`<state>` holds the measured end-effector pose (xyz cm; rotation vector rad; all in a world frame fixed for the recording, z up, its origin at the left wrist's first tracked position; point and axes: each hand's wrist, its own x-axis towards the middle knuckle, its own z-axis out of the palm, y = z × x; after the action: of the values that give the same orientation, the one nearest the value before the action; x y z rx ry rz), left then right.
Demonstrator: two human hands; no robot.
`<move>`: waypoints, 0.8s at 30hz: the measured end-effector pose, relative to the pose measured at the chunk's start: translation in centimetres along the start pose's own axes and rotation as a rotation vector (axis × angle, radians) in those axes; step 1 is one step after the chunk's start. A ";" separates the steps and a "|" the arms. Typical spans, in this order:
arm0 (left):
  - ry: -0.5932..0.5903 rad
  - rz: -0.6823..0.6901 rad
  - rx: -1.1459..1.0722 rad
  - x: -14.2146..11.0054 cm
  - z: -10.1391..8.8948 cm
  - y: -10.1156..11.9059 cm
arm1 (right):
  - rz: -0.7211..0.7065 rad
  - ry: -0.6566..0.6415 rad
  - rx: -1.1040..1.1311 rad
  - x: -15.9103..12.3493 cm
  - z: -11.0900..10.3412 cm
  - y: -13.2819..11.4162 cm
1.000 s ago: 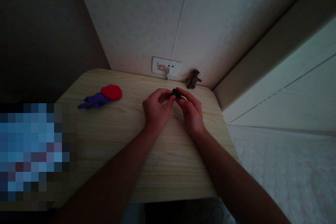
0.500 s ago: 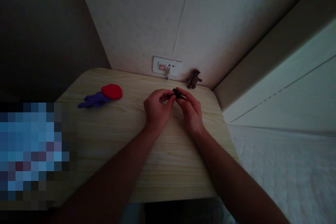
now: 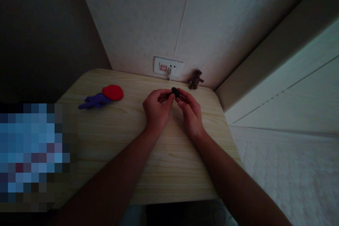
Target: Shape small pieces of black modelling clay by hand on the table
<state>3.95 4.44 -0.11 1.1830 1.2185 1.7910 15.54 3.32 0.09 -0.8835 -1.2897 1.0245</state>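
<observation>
Both my hands meet over the far middle of a light wooden table (image 3: 127, 141). My left hand (image 3: 156, 111) and my right hand (image 3: 190, 113) pinch one small black lump (image 3: 175, 92) between their fingertips, just above the tabletop. The fingers of both hands are curled and closed round it. The light is dim, so what the lump is made of stays unclear.
A red disc (image 3: 113, 92) and a purple figure (image 3: 94, 101) lie touching at the table's left. A small brown bear figure (image 3: 195, 79) stands at the back by the wall, near a white wall socket (image 3: 167, 66). White bedding (image 3: 286, 169) lies on the right.
Both hands have shifted slightly left and away from me with the black lump still pinched between them. Nothing else on the table has moved.
</observation>
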 end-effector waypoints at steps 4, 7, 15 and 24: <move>0.017 -0.008 -0.021 0.1 0.0 -0.1 | -0.012 -0.018 -0.004 0.0 -0.2 0.3; 0.019 -0.018 -0.020 0.1 0.0 -0.2 | -0.027 -0.045 0.026 0.0 -0.4 0.7; 0.022 -0.034 -0.010 0.0 -0.1 -0.2 | -0.037 -0.063 0.062 -0.1 -0.4 0.8; 0.019 -0.045 -0.011 0.0 -0.1 0.0 | -0.027 -0.065 0.066 -0.1 -0.4 1.1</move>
<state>3.84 4.45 -0.14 1.1263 1.2353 1.7766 15.79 3.62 -1.04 -0.7868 -1.3109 1.0762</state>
